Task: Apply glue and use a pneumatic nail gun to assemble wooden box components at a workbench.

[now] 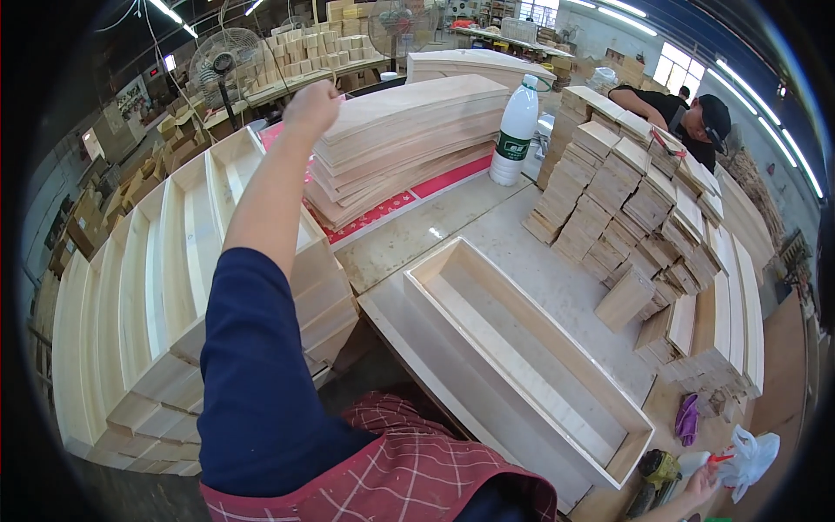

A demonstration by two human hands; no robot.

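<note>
A grey and tan worktable (474, 209) fills the middle of the frame, with a long, open wooden box (539, 337) lying slantwise on it from the centre toward the lower right. Toward the upper centre, a stack of thin boards (417, 113) rests on a red patterned sheet (452, 176), and a white bottle with a green label (516, 130) stands just beside it. Short wooden blocks (609, 183) are piled at the upper right, near long curved boards (731, 313) at the right. Pale wooden boxes (130, 287) are stacked at the left. Behind lie a workshop with a standing fan (224, 65), more stacked wood and tube lights; a co-worker in a dark cap (716, 117) leans beyond the block pile.

The fisheye rim darkens the corners, and the lower edge cuts off a power tool (658, 470) and the right forearm. The board stack's left end is partly hidden behind the left arm.

The left hand (311, 111) is raised at the upper left, fingers curled into a fist before the boards; whether anything is inside it cannot be made out. The right hand (698, 485), at the lower right, is beside a red-tipped white bottle (693, 463) and a crumpled white bag (750, 459); I cannot tell whether it grips either. A purple cloth (687, 420) lies near it.
</note>
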